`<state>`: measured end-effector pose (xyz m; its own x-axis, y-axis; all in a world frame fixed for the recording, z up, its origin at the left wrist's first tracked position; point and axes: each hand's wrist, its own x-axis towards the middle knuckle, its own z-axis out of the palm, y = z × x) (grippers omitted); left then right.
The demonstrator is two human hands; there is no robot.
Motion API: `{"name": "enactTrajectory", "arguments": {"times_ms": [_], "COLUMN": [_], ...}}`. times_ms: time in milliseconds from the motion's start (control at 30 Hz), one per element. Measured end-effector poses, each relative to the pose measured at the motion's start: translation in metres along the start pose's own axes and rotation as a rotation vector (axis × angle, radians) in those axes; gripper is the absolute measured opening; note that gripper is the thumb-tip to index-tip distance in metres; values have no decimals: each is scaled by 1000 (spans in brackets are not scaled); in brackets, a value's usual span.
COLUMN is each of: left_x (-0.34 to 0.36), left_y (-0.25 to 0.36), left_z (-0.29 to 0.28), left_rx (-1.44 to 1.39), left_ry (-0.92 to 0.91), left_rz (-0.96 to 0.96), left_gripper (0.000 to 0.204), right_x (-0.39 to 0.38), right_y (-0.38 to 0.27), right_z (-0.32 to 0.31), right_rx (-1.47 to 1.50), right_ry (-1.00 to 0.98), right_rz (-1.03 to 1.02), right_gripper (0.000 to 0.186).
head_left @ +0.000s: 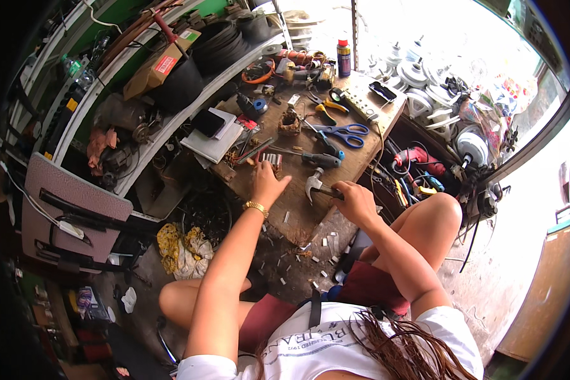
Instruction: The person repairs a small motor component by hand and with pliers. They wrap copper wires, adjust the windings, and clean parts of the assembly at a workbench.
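Observation:
My left hand (267,182) rests its fingertips at a small striped metal piece (272,159) on the worn wooden bench (259,202), with the thumb spread out to the side. My right hand (351,201) is closed on the handle of a claw hammer (314,186), whose metal head lies low over the bench to the right of the left hand. Beyond the hands are a grey screwdriver (321,159), blue scissors (349,134), yellow-handled pliers (329,109) and a small brown block with wire (289,124).
A crowded shelf (152,149) runs along the left, near a pink padded board (76,209). A spray can (344,61) and power strip (354,107) sit at the back. Power tools (418,161) and white parts (418,76) fill the right. Rags (187,250) and small scraps lie below.

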<state>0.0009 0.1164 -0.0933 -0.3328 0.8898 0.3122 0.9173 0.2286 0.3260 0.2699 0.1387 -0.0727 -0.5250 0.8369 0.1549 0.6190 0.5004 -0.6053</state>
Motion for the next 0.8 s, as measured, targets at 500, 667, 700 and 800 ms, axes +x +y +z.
{"name": "enactTrajectory", "arguments": {"times_ms": [500,667,700,800], "left_x": [-151,-150,-147,-144], "left_y": [-2,0,2,-1], "left_z": [-81,-75,-75,-78], "left_rx": [-51,0,5,16], "left_ry": [-108,-81,-67,-53], "left_rz": [266,272,287,310], "left_gripper": [10,10,10,5], "right_x": [-29,-32,-35,-40], "right_y": [-51,-99,-97,-71], "right_z": [1,-25,-22,8], "right_rx": [124,241,244,87], "right_ry": [-172,53,81,-33], "right_rz": [-233,-364,-363,-289], "right_gripper": [20,23,22,18]}}
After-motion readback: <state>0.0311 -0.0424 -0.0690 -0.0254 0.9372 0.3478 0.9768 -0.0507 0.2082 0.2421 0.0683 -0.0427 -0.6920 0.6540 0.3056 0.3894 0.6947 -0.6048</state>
